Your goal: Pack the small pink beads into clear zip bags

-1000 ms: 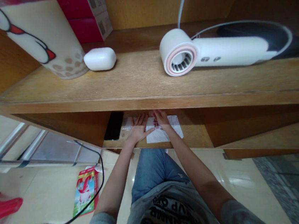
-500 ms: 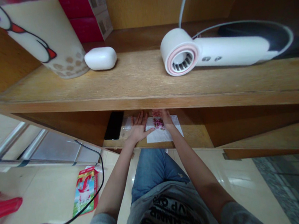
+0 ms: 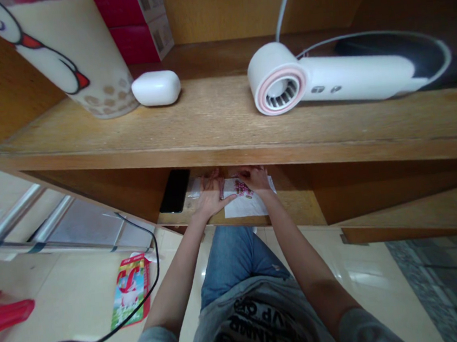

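Observation:
My left hand (image 3: 211,197) lies palm down on the lower shelf, fingers stretched out and thumb reaching onto the left edge of a white sheet of paper (image 3: 243,208). A small heap of pink and dark red beads (image 3: 243,188) rests on that paper. At the heap's far right side is my right hand (image 3: 259,180), its fingers bent and drawn together; whatever is between them is too small to make out. A clear plastic bag (image 3: 193,190) lies left of my left hand, beside a black phone (image 3: 174,191).
The upper shelf (image 3: 215,123) overhangs the hands. On it stand a milk tea cup (image 3: 90,60), a white earbud case (image 3: 156,88), magenta boxes (image 3: 135,42) and a white handheld fan (image 3: 349,76) with a cable. A black cord (image 3: 156,265) hangs at the left.
My right hand has gone from stretched over the beads to bent fingers pinched together, turned leftward. The left hand stays in nearly the same place on the shelf.

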### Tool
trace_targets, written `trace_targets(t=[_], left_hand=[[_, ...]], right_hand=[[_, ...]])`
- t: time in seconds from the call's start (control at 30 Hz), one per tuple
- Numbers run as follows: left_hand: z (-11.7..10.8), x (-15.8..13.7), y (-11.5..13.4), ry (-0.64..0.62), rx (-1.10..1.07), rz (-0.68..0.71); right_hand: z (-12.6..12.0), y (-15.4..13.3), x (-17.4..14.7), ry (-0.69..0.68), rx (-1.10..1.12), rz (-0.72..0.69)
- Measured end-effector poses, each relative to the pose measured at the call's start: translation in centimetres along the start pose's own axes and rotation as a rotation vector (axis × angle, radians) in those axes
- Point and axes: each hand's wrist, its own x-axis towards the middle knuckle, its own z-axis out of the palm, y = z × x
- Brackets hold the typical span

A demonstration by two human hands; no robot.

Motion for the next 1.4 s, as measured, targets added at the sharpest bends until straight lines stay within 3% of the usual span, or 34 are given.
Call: trace_targets(t=[0.17,0.33,0.6,0.73,0.83,0.97,1.17,1.27,1.4], left_hand=[[-0.2,0.0,0.1,0.013,-0.052,-0.019],[-0.4,-0.1,0.1,0.011,-0.034,-0.007],[-1.4,-0.3,0.9,0.037,0.003,-0.015],[-2.1,-0.9,0.9,0.093,-0.012,-0.026],[-2.6,-1.1,1.0,0.172,-0.063,-0.083],[-3.6,-0.5,2.5,0.252,-0.36,-0.138],[-3.0,0.3,5.6,0.152,-1.07,-0.31],[-2.2,0.0,6.6,0.097,-1.238,-0.435],[-2.1,-0.6,7.6,0.112,-1.339,-0.49]], right_hand=[[0.2,-0.2,-0.1,-0.033,-0.077,0.006],[0.1,-0.1,-0.1,0.048,0.044,0.035],[-0.9,-0.1,-0.1,0.282,0.785,0.154],[-2.4,-0.8,-2.1,0.405,1.118,0.236],[-3.6,-1.4,-4.0,0.427,1.231,0.31],[-4.5,-1.7,-5.6,0.396,1.361,0.361],[-4.8,-1.8,-6.9,0.347,1.436,0.411],[-4.9,-1.8,-7.4,0.328,1.427,0.433],[-4.6,-1.7,-7.8,0.276,1.422,0.41]])
